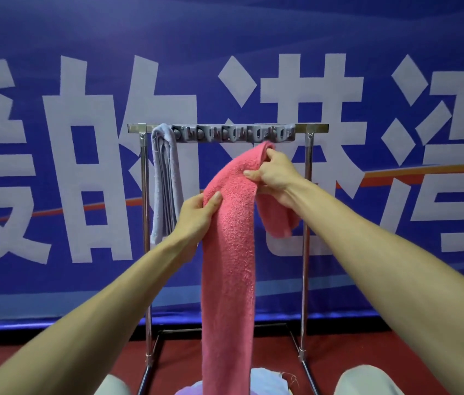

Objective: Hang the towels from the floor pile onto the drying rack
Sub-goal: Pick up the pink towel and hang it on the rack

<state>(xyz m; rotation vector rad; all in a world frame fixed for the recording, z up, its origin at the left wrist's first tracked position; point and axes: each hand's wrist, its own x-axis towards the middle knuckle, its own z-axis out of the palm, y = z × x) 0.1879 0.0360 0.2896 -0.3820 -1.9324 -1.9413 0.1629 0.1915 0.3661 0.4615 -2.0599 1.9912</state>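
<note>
Both hands are closed on the pink towel (pixel 229 266). The left grip (pixel 196 218) pinches one edge of it between thumb and fingers at centre frame. The right grip (pixel 276 175), higher and to the right, has its fingers curled round the bunched top fold, just below the drying rack (pixel 314 128). The towel is off the floor and not yet over the bar; its long end hangs to the bottom of the frame, and a short end drops behind the right grip.

One grey-lilac towel (pixel 165 181) already hangs at the rack's left end, beside a strip of grey clips (pixel 233 134). At bottom centre, pale blue and lilac cloth of the floor pile (pixel 266 379) shows, so by my reckoning at least one more towel is left after this one. No container is in view; the rack alone holds anything.
</note>
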